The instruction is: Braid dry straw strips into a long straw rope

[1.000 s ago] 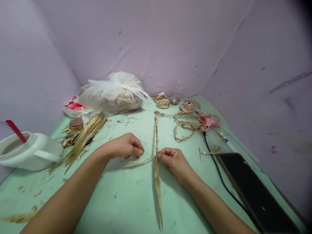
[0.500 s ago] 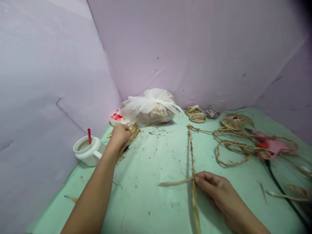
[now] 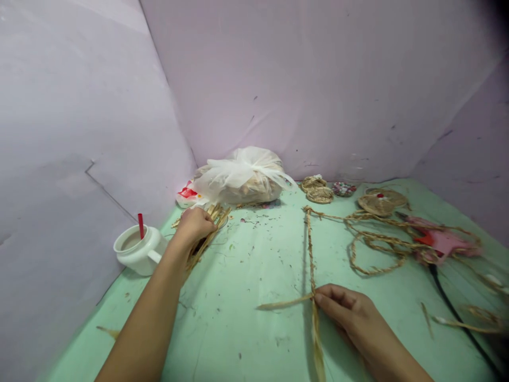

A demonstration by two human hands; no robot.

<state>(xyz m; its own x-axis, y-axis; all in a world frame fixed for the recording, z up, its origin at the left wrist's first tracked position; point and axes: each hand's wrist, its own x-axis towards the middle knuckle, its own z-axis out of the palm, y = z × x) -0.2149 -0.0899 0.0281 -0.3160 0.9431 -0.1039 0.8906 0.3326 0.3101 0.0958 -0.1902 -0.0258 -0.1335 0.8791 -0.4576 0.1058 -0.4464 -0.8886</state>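
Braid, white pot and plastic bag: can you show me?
Braid (image 3: pixel 310 249): head view, midway along its twisted length.
White pot (image 3: pixel 134 261): head view, on its round side.
Plastic bag (image 3: pixel 243 179): head view, on its front.

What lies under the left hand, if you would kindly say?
Dry tan strips show beside the left hand, on its right; whatever lies directly beneath the hand is covered.

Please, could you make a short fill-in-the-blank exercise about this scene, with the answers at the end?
1. The right hand pinches the braid over a table that is ____ in colour.
2. The left hand is at the strips, on the pot's ____ side.
3. The bag is ____ in colour.

Missing words: green; right; white.
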